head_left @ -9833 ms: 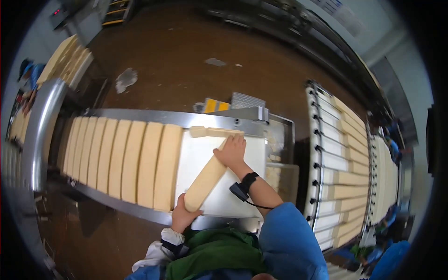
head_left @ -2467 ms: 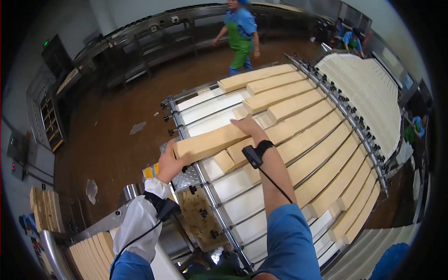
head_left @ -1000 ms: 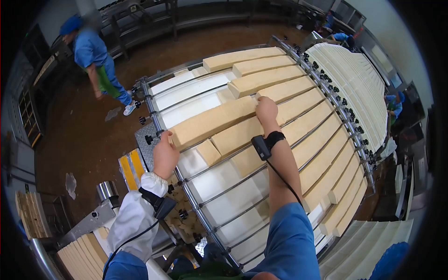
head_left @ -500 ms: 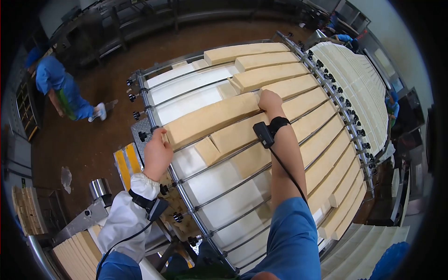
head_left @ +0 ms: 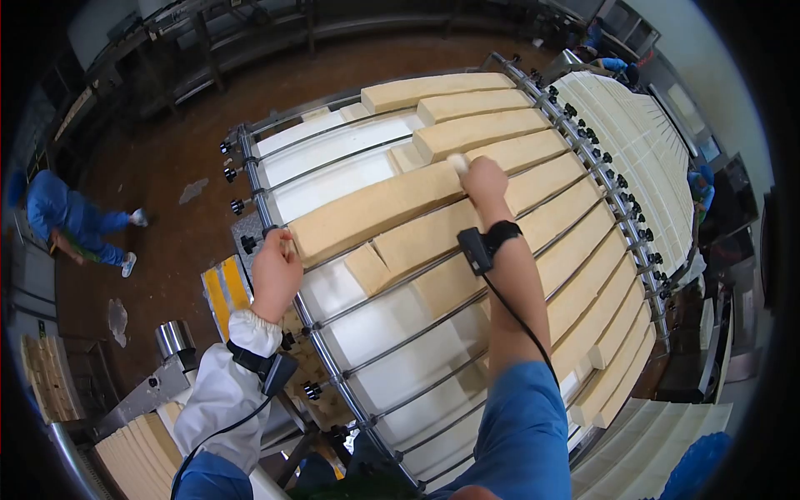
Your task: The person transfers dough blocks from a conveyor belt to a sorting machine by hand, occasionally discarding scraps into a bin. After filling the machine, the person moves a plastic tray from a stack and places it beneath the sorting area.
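Observation:
A long cream-coloured tofu strip [head_left: 375,208] lies across the metal bars of a rack. At its near left end is my left hand [head_left: 277,275], fingers and thumb curled against the end face. My right hand [head_left: 486,182] is closed at the strip's far end. A small white piece [head_left: 459,163] shows at its fingertips, slightly blurred. Just in front lies another tofu strip [head_left: 433,237] with a cracked, split-off end chunk [head_left: 367,268]. Behind, further strips [head_left: 483,133] lie side by side.
White sheeting [head_left: 333,179] shows between the rack's bars. Black knobs line the tubular left rail [head_left: 308,312] and right rail. A ribbed white surface [head_left: 617,158] adjoins at the far right. One person in blue [head_left: 71,212] is at left; others stand far right.
My right hand has shifted slightly right, and the white piece at its fingertips now shows. My left hand has moved slightly left. The person at left has walked further left.

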A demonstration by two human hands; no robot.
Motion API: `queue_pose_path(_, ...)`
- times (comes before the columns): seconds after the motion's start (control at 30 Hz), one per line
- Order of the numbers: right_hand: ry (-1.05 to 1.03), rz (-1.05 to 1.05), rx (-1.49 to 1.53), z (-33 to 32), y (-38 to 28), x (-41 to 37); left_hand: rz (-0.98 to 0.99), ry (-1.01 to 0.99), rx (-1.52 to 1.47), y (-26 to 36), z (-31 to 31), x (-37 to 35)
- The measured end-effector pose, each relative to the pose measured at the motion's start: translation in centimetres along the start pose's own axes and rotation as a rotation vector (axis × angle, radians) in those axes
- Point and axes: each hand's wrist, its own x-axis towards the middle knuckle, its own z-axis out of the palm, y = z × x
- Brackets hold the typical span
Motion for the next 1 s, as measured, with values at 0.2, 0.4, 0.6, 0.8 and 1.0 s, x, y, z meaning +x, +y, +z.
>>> queue_pose_path(0.2,0.377,0.054,0.428,-7.4,1.9,-5.4,-0.016,-0.021,-0.127,1.9,4.8,2.0)
queue_pose_path(0.4,0.113,-0.136,0.677,-12.1,-2.3,-19.0,0.07,0.074,-0.08,2.5,3.9,0.9)
queue_pose_path(0.6,-0.229,-0.485,0.706,-15.0,-10.4,-30.3,0.055,0.157,-0.378,-0.7,-8.9,-13.2)
queue_pose_path(0.8,-0.312,-0.869,0.945,-12.6,-23.6,-41.0,-0.474,0.322,-0.137,-8.1,-20.1,-35.6)
queue_pose_path(1.0,-0.586,-1.354,0.893,-2.0,-40.9,-58.9,-0.829,0.617,0.245,-16.1,-23.2,-54.1)
